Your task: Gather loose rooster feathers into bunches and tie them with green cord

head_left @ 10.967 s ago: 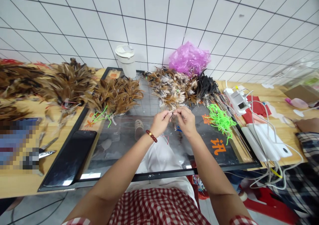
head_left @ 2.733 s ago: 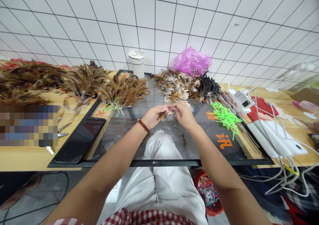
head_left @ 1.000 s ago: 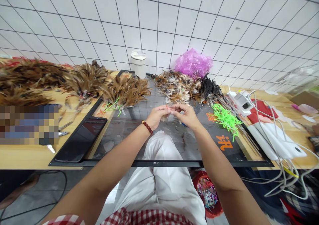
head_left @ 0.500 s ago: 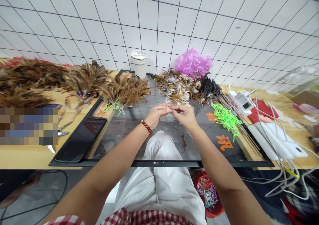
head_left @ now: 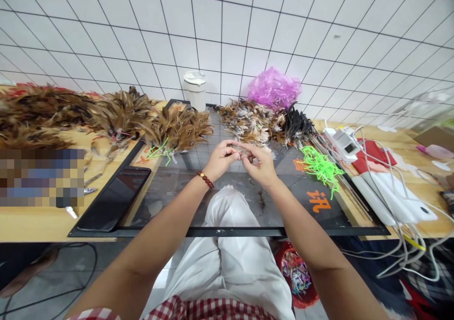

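Note:
My left hand (head_left: 219,160), with a dark red bead bracelet (head_left: 206,180) on the wrist, and my right hand (head_left: 260,165) meet over the dark glass panel (head_left: 173,197). Thumbs and fingers of both are pinched close together around something small and thin, too little to make out. Beyond them lies a pile of brown and white feathers (head_left: 246,124), with black feathers (head_left: 297,125) at its right end. A bunch of brown feathers (head_left: 182,128) with green strings (head_left: 161,147) rests to the left. Bright green strings (head_left: 321,168) lie in a heap at the right.
A black phone (head_left: 115,199) lies on the panel's left side. At the back stand a white cup (head_left: 195,93) and a crumpled pink plastic bag (head_left: 275,89). White cables (head_left: 399,216) tangle at the right. Below the table edge is a red bin (head_left: 301,297) with scraps.
Both hands have curled differently: the index fingers now arch up and meet at the tips, and the right thumb has dropped lower. The surrounding things look unchanged.

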The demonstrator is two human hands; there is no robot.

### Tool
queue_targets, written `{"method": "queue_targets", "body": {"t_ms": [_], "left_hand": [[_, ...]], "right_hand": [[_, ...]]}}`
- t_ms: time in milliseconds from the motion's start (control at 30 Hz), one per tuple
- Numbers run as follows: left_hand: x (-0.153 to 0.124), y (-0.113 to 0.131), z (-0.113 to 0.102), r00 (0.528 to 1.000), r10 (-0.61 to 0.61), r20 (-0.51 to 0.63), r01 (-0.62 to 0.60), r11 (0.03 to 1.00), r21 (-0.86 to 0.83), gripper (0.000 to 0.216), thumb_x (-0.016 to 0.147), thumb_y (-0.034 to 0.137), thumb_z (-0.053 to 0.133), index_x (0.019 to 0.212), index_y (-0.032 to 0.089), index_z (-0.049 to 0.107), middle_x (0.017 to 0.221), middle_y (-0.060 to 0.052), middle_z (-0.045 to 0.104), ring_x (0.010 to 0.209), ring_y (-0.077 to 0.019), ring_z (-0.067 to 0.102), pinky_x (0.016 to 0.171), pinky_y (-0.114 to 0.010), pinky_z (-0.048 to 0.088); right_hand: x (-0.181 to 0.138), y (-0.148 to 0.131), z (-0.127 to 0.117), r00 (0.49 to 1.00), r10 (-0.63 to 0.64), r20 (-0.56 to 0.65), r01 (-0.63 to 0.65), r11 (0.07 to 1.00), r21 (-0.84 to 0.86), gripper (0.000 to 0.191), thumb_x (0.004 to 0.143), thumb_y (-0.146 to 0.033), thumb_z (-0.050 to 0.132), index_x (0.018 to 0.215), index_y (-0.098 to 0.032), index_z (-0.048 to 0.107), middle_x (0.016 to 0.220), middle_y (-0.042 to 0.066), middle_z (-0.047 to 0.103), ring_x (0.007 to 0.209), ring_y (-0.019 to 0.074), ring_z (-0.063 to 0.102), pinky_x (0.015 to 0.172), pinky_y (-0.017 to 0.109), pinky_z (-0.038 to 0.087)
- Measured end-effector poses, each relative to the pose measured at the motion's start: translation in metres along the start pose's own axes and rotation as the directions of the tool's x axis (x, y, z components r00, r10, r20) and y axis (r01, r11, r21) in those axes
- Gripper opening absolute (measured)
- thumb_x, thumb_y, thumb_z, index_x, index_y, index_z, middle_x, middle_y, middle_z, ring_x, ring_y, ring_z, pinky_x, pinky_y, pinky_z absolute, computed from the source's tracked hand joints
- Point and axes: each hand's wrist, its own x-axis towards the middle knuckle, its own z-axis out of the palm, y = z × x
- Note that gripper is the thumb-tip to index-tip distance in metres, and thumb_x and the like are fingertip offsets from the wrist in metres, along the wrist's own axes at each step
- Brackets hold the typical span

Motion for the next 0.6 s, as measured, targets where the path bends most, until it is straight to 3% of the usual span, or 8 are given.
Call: {"method": "queue_targets", "body": {"t_ms": [133, 467, 600], "left_hand": [[-0.0001, 0.0019, -0.0013, 0.997, -0.076, 0.021, 0.078, 0.994, -0.077, 0.020, 0.074, 0.033, 0.065, 0.065, 0.016, 0.069, 0.109, -0.010, 0.059, 0.105, -0.0230, 0.057, 0.096, -0.041, 0.045], [-0.0003, 0.0040, 0.0015, 0.982, -0.190, -0.018, 0.183, 0.963, -0.197, 0.017, 0.068, 0.034, 0.071, 0.067, 0.017, 0.071, 0.107, -0.010, 0.063, 0.109, -0.0235, 0.056, 0.099, -0.041, 0.041], [-0.0009, 0.0042, 0.0029, 0.991, -0.125, -0.042, 0.119, 0.985, -0.125, 0.017, 0.068, 0.034, 0.071, 0.067, 0.017, 0.071, 0.109, -0.011, 0.062, 0.103, -0.0221, 0.059, 0.093, -0.039, 0.044]], "right_hand": [[-0.0010, 0.0000, -0.0004, 0.997, -0.069, 0.028, 0.070, 0.997, -0.034, 0.027, 0.078, -0.016, 0.054, 0.101, -0.021, 0.067, 0.070, 0.000, 0.062, 0.056, 0.0110, 0.050, 0.061, 0.025, 0.045], [-0.0024, 0.0032, -0.0001, 0.998, -0.059, -0.005, 0.058, 0.995, -0.084, 0.017, 0.079, -0.016, 0.053, 0.085, -0.022, 0.067, 0.069, 0.000, 0.061, 0.061, 0.0127, 0.052, 0.066, 0.027, 0.045], [-0.0029, 0.0005, 0.0031, 0.994, 0.094, -0.053, -0.094, 0.996, 0.013, 0.015, 0.077, -0.019, 0.056, 0.090, -0.021, 0.062, 0.066, -0.002, 0.059, 0.055, 0.0111, 0.049, 0.059, 0.025, 0.044]]}}
